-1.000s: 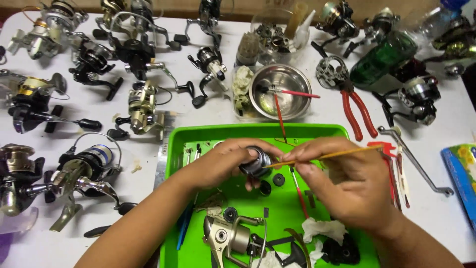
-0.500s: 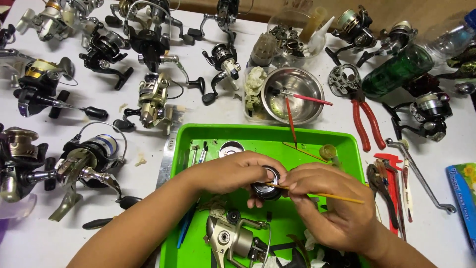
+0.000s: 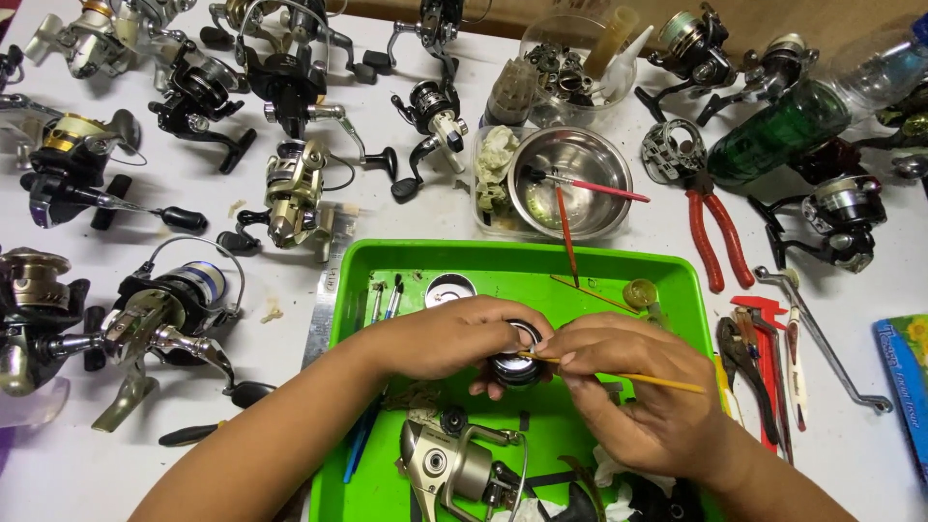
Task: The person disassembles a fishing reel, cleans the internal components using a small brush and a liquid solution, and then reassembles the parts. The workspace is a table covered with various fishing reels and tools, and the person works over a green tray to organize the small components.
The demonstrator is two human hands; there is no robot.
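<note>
Over the green tray (image 3: 619,280) on the white tabletop (image 3: 425,208), the left hand (image 3: 449,336) reaches in from seven o'clock, fingers curled around a reel spool (image 3: 517,367). At three o'clock, the right hand (image 3: 633,396) pinches a thin yellow brush (image 3: 648,379) against it.

I'm looking at a fishing-reel repair workshop: the white bench (image 3: 454,208) is crowded with spinning reels (image 3: 295,198), red-handled pliers (image 3: 710,227), a steel bowl (image 3: 570,184) and a green parts tray (image 3: 677,280) holding a half-stripped reel (image 3: 454,464).

spool (image 3: 518,367) mostly hidden — brush tip unseen
</note>
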